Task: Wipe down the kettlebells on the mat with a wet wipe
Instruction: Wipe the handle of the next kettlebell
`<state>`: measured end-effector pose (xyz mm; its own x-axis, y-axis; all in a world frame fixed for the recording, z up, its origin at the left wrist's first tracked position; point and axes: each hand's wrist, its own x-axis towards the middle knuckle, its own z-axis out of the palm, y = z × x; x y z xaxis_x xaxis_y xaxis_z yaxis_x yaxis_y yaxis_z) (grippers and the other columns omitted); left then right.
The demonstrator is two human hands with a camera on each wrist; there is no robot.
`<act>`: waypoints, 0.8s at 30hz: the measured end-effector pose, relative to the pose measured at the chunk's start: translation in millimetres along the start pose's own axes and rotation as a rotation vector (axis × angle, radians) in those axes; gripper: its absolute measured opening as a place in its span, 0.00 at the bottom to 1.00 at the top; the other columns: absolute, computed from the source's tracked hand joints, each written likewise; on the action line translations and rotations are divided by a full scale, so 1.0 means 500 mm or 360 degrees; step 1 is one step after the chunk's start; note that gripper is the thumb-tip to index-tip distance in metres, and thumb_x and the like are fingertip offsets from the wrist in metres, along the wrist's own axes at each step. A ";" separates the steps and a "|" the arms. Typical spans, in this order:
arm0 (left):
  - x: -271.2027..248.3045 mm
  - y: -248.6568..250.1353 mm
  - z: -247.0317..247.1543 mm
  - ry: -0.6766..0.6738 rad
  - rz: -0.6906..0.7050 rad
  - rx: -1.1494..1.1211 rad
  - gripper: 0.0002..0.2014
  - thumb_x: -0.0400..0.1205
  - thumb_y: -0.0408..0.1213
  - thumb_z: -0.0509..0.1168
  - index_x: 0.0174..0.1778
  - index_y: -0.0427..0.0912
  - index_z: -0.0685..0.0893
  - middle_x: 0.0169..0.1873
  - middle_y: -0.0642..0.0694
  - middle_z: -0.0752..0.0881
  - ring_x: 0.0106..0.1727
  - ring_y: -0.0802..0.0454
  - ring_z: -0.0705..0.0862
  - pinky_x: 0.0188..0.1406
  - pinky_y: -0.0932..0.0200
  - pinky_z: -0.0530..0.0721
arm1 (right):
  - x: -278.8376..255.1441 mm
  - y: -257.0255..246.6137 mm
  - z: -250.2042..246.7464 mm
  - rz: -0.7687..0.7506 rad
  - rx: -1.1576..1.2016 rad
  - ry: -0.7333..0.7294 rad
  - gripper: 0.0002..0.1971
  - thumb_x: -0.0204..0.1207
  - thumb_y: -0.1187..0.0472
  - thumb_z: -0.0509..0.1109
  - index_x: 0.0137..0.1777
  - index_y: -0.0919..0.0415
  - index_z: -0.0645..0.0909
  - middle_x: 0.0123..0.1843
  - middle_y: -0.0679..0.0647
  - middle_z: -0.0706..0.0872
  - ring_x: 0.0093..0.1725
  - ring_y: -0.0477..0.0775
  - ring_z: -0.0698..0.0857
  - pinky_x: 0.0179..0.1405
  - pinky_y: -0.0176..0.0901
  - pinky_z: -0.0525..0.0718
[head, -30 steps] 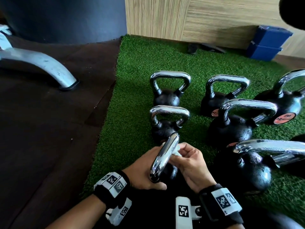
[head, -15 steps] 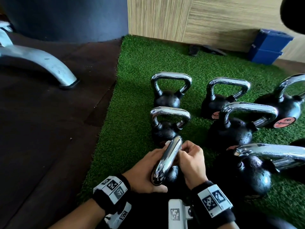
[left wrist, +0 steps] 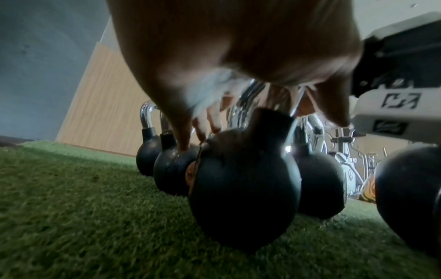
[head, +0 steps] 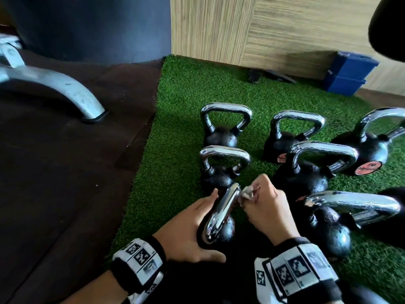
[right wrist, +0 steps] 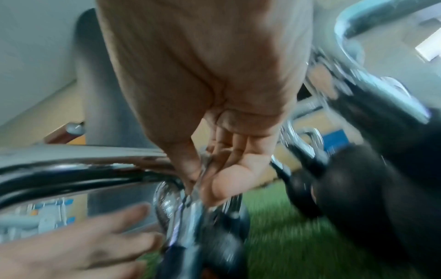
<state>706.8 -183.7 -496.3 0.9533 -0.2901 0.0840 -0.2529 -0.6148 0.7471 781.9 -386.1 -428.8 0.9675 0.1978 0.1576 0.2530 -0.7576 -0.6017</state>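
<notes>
A: First item, at the left?

B: Left hand point(head: 188, 227), steadying the nearest kettlebell point(head: 221, 229). Palm and fingers lie against the left flank of that kettlebell, fingers fairly straight, thumb stretched out toward the person. No wrap round the handle is visible.

A: And the kettlebell itself?

B: Black ball body, bright chrome handle point(head: 221, 213). It stands upright on the green turf mat point(head: 175, 150), at the mat's near left part, closest to the person. The handle bar's long axis runs from near the person away and slightly rightward, toward the kettlebells behind it. The left wrist view shows a round orange label point(left wrist: 190, 175) on the body's side.

A: Next?

B: Wet wipe point(head: 247, 194), white, crumpled, just right of the far end of that handle. Whether it touches the chrome cannot be told.

A: Held how?

B: Right hand point(head: 267, 207), fingers curled, pinching the wipe at the fingertips, immediately right of the nearest kettlebell.

A: Remaining stock?

B: Behind the nearest kettlebell, two small ones in a column point(head: 223, 172) point(head: 223, 128). Right of it, four larger kettlebells with chrome handles, upright on the mat. Far right of them, against the wooden wall, blue blocks point(head: 348, 73).
</notes>
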 end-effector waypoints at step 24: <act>0.025 -0.009 -0.142 0.0102 0.0346 0.0247 0.37 0.74 0.46 0.80 0.77 0.71 0.74 0.43 0.62 0.78 0.45 0.62 0.82 0.49 0.72 0.78 | -0.085 -0.048 -0.078 -0.0148 -0.0632 -0.0316 0.10 0.72 0.53 0.69 0.51 0.52 0.83 0.43 0.50 0.87 0.47 0.56 0.89 0.43 0.47 0.89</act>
<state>731.6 -132.3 -451.7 0.8812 -0.3834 0.2765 -0.4701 -0.6499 0.5972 734.8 -400.4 -390.4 0.9318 0.3625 0.0204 0.3566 -0.9032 -0.2390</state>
